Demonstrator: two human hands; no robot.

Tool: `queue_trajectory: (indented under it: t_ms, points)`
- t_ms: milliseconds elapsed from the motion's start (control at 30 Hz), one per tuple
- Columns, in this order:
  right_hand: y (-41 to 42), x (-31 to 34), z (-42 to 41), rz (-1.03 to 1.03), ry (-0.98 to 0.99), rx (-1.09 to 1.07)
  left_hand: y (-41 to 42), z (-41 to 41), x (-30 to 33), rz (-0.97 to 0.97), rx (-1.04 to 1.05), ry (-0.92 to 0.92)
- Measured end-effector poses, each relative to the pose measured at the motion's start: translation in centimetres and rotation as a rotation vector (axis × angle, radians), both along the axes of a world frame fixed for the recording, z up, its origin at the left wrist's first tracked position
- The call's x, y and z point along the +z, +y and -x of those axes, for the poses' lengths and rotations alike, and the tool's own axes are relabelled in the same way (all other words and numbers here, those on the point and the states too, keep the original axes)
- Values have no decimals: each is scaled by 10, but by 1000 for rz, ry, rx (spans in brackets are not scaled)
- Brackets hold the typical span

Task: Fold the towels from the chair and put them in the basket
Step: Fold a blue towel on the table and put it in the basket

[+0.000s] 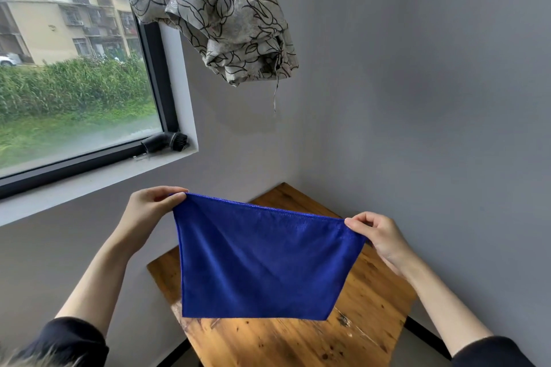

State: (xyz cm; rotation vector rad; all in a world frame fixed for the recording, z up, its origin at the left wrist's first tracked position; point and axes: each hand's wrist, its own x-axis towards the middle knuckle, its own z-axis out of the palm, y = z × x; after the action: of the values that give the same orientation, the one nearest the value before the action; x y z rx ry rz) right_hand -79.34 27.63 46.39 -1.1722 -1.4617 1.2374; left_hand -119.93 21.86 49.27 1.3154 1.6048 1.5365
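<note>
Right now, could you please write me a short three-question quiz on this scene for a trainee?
1. True or false: the blue towel lies flat on the wooden table.
2. What pinches the towel's top corners? A) left hand only B) right hand only C) both hands
3. Fill in: a black brush lies on the window ____.

Key: 1 false, it hangs in the air; 2 C; 3 sill.
</note>
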Motion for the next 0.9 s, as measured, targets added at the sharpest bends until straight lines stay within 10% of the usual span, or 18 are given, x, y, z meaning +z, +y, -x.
queue_trajectory:
  t_ms: [167, 633, 900]
  points:
    - [-6, 10, -6, 192, 408, 68, -4, 4, -6, 22, -57, -21]
    - [-8, 14, -7, 139, 518, -121, -18, -9, -11, 10, -9, -6]
    - [9, 8, -9, 90, 369, -186, -9, -9, -18, 114, 6, 339]
